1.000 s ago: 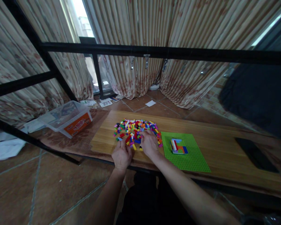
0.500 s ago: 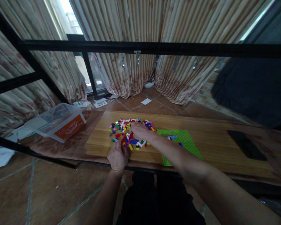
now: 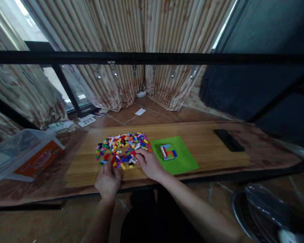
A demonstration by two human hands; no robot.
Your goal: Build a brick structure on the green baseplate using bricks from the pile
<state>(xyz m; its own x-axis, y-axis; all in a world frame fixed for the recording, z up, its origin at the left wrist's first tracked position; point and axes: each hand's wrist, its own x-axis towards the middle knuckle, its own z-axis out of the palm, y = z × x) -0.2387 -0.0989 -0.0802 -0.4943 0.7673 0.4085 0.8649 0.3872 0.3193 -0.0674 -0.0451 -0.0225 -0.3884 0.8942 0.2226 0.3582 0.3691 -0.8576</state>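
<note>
A heap of small coloured bricks (image 3: 121,146) lies on a wooden board (image 3: 207,148). To its right sits a green baseplate (image 3: 182,162) with a small block of stacked bricks (image 3: 168,152) on it. My left hand (image 3: 108,180) rests at the near edge of the heap, fingers curled; what they hold is hidden. My right hand (image 3: 149,164) lies at the heap's right near corner, fingers bent over the bricks, just left of the baseplate.
A clear plastic tub with an orange label (image 3: 22,157) stands at the left. A black phone (image 3: 228,140) lies on the board at the right. A black bar (image 3: 152,58) crosses overhead, curtains hang behind, and a round dark bin (image 3: 263,212) is at the lower right.
My right hand has drawn back from the far middle of the heap to its near right corner. The head camera has swung to the right, so everything sits further left.
</note>
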